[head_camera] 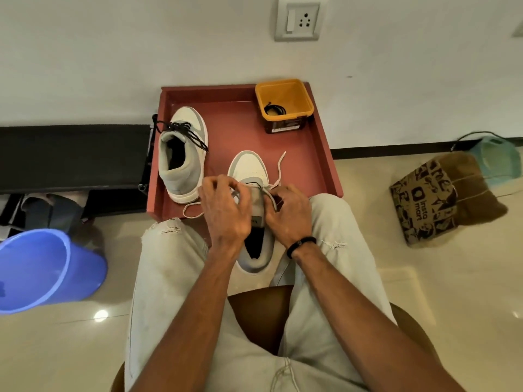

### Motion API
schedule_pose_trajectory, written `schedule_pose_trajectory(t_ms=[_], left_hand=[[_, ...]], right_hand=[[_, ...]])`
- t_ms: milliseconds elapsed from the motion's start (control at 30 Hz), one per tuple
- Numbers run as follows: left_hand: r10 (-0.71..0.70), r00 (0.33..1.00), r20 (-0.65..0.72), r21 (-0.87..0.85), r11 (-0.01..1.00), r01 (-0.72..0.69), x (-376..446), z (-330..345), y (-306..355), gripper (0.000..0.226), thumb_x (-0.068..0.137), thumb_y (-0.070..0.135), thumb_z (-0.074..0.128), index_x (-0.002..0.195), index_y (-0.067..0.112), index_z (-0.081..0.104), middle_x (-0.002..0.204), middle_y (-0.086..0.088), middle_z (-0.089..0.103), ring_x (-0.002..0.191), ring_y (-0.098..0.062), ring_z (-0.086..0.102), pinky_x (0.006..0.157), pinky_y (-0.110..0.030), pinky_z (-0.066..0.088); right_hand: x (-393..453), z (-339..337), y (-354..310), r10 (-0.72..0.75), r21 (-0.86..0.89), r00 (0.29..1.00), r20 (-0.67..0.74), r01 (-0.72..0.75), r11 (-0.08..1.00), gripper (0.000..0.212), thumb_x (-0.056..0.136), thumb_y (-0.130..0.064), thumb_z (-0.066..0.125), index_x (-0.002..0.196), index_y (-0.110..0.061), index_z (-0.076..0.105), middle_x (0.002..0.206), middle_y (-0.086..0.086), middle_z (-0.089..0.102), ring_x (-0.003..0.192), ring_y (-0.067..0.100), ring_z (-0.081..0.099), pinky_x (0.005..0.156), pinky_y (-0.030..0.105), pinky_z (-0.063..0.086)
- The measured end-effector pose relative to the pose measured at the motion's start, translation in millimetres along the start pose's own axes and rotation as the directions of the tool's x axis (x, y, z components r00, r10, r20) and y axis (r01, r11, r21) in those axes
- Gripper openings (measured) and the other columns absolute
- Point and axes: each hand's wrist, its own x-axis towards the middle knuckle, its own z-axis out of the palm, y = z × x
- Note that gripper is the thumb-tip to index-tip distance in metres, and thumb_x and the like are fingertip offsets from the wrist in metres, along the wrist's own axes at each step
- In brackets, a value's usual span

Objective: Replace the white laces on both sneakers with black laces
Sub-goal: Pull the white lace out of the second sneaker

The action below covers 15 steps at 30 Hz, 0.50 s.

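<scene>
Two white-and-grey sneakers are on a red tray. The left sneaker wears black laces and stands alone. The right sneaker sits between my knees, toe away from me, with a white lace trailing loose on both sides. My left hand pinches the lace on the shoe's left eyelet side. My right hand pinches the lace at the right eyelets. A coiled black lace lies inside a yellow tub at the tray's back right.
A blue bucket stands on the floor at the left. A dark shoe rack runs along the wall on the left. A printed paper bag and a teal bag sit on the right. The wall is close behind the tray.
</scene>
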Motion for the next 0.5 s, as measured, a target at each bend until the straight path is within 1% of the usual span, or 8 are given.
schedule_pose_trajectory(t_ms=[100, 167, 200, 267, 300, 367, 433, 500], left_hand=[[-0.130, 0.982, -0.137, -0.107, 0.988, 0.115, 3.4, -7.6, -1.8, 0.020, 0.100, 0.032, 0.054, 0.099, 0.013, 0.058, 0.103, -0.002, 0.048, 0.096, -0.022, 0.048, 0.077, -0.049, 0.052], [-0.218, 0.955, -0.198, -0.112, 0.974, 0.199, 4.8, -10.7, -1.4, 0.018, 0.100, 0.033, 0.054, 0.103, 0.015, 0.058, 0.105, -0.002, 0.051, 0.098, -0.016, 0.043, 0.079, -0.049, 0.053], [-0.221, 0.954, -0.204, -0.090, 0.974, 0.207, 5.5, -11.8, -0.7, 0.019, 0.100, 0.034, 0.054, 0.107, 0.017, 0.058, 0.107, -0.002, 0.051, 0.100, -0.013, 0.042, 0.081, -0.047, 0.053], [-0.129, 0.983, -0.128, 0.009, 0.991, 0.132, 5.0, -11.1, 0.0, 0.025, 0.102, 0.039, 0.055, 0.119, 0.020, 0.058, 0.116, -0.003, 0.052, 0.106, -0.013, 0.042, 0.086, -0.041, 0.051], [-0.052, 0.998, -0.046, 0.078, 0.995, 0.056, 3.2, -8.8, 1.3, 0.029, 0.102, 0.041, 0.056, 0.124, 0.022, 0.059, 0.121, -0.004, 0.051, 0.111, -0.015, 0.043, 0.091, -0.038, 0.048], [0.077, 0.990, 0.115, 0.214, 0.972, -0.101, -3.2, 0.1, 3.6, 0.031, 0.101, 0.041, 0.059, 0.127, 0.026, 0.061, 0.130, -0.006, 0.048, 0.122, -0.022, 0.043, 0.100, -0.040, 0.043], [0.109, 0.975, 0.192, 0.282, 0.946, -0.161, -9.0, 11.1, 3.6, 0.027, 0.099, 0.036, 0.060, 0.124, 0.027, 0.064, 0.134, -0.007, 0.047, 0.127, -0.027, 0.042, 0.105, -0.046, 0.040], [0.084, 0.979, 0.187, 0.306, 0.942, -0.139, -8.3, 17.9, 1.4, 0.023, 0.097, 0.033, 0.062, 0.120, 0.027, 0.065, 0.132, -0.007, 0.048, 0.126, -0.028, 0.042, 0.104, -0.047, 0.039]], right_hand=[[-2.7, -0.1, 1.2, 0.011, 0.015, 1.000, -0.020, -0.011, 1.000, 0.018, 0.096, -0.027, 0.067, 0.101, -0.013, 0.077, 0.092, 0.000, 0.067, 0.081, 0.014, 0.060, 0.072, 0.019, 0.041], [-2.7, 1.5, 2.0, 0.022, 0.032, 1.000, -0.022, -0.021, 0.999, 0.020, 0.097, -0.030, 0.067, 0.099, -0.013, 0.077, 0.090, -0.001, 0.065, 0.077, 0.014, 0.059, 0.070, 0.025, 0.047], [-2.1, 2.1, 2.4, 0.024, 0.039, 0.999, -0.022, -0.024, 0.999, 0.022, 0.097, -0.032, 0.066, 0.099, -0.013, 0.076, 0.090, -0.001, 0.065, 0.076, 0.013, 0.059, 0.069, 0.028, 0.050], [-0.9, 3.7, 3.3, 0.024, 0.051, 0.999, -0.022, -0.023, 0.998, 0.023, 0.097, -0.034, 0.067, 0.100, -0.013, 0.076, 0.089, -0.002, 0.065, 0.075, 0.013, 0.060, 0.069, 0.032, 0.053], [-0.7, 3.2, 4.0, 0.022, 0.056, 1.000, -0.020, -0.021, 0.998, 0.023, 0.097, -0.034, 0.067, 0.100, -0.013, 0.077, 0.090, -0.002, 0.065, 0.075, 0.013, 0.061, 0.069, 0.032, 0.054], [0.2, 2.5, 4.6, 0.015, 0.069, 1.000, -0.009, -0.014, 0.998, 0.022, 0.096, -0.033, 0.068, 0.100, -0.014, 0.077, 0.090, -0.003, 0.066, 0.076, 0.013, 0.061, 0.070, 0.031, 0.053], [0.8, 2.0, 3.5, 0.019, 0.077, 1.000, 0.001, -0.019, 0.997, 0.018, 0.094, -0.032, 0.069, 0.098, -0.016, 0.077, 0.089, -0.004, 0.065, 0.076, 0.011, 0.060, 0.071, 0.029, 0.052], [1.3, 2.3, 3.5, 0.032, 0.077, 0.999, 0.012, -0.033, 0.996, 0.017, 0.094, -0.032, 0.069, 0.097, -0.017, 0.076, 0.088, -0.007, 0.063, 0.076, 0.009, 0.058, 0.070, 0.027, 0.050]])
